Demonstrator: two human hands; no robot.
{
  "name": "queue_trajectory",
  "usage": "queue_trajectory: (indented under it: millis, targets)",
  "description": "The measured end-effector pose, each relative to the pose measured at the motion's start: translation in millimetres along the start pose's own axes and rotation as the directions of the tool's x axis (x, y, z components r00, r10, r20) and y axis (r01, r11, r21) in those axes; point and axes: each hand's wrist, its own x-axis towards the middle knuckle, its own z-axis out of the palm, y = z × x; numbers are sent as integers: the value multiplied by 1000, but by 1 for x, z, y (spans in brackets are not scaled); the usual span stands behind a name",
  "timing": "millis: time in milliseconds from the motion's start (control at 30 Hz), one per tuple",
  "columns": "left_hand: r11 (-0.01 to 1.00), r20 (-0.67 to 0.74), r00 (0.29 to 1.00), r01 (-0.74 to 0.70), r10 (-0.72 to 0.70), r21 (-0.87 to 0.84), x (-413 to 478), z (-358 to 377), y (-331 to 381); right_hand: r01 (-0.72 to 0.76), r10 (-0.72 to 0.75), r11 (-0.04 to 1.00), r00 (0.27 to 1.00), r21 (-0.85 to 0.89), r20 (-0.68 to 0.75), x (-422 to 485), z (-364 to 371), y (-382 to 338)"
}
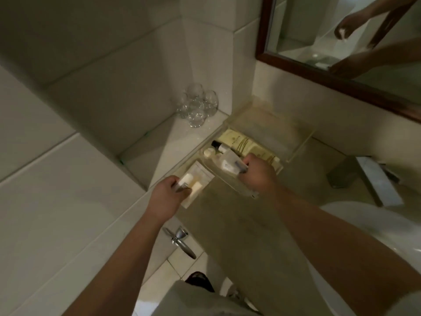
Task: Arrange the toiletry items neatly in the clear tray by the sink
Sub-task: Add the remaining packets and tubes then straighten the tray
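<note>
Clear tray, against the tiled ledge, holds cream packets. Left hand grips a white bottle outside it; right hand grips a clear bottle inside. Bare counter in front.

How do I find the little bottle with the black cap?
Look below the wood-framed mirror to the clear tray on the counter. At its far left corner, beside the yellow packets, lies the small bottle; it alone has a black cap.
</note>
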Motion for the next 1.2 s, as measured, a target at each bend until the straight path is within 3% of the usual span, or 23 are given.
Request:
queue_trajectory:
  millis: [100, 200, 333, 500, 633, 733, 833, 1033, 1200]
  targets:
    - [1000, 18, 1000, 9, -9, -8, 29, 3, 3, 28, -35, 997, 994, -70, -103, 5, 3, 3]
    - [999, 97, 995, -31, 29, 18, 61, 8, 10, -68, 38, 988, 978, -140, -207, 3, -6, 10]
    - [995, 247, 965, -76, 91, -67, 99, 16, 27, -190, 187, 982, 976, -10, -108, -13, -5, 13]
    - [980, 444, 874, -185, 195, -67, 133, 25, 46, -238, 239, 969, 971, -65, 15, -24, 21, 9]
    - [953, 574, 780, -302, 252, -7, 151, 30, 53, -301, 301, 954, 952, 2, -51, -25, 19, 7]
    - [964, 618, 756, -267, 213, -6, 159, 37, 52, -332, 351, 931, 929, 155, -117, -27, 17, 1]
    - [960, 610, 766, -278, 203, 29, 170, 44, 57, -372, 413, 886, 904, 277, -107, -19, 21, -11]
    - [974, 368, 905, -227, 212, -5, 180, 55, 51, -393, 438, 870, 893, 299, -101, -7, 36, -25]
    - [974, 292, 936, -222, 198, 53, 177, 57, 36, -412, 483, 844, 862, 345, -154, -20, 39, -22]
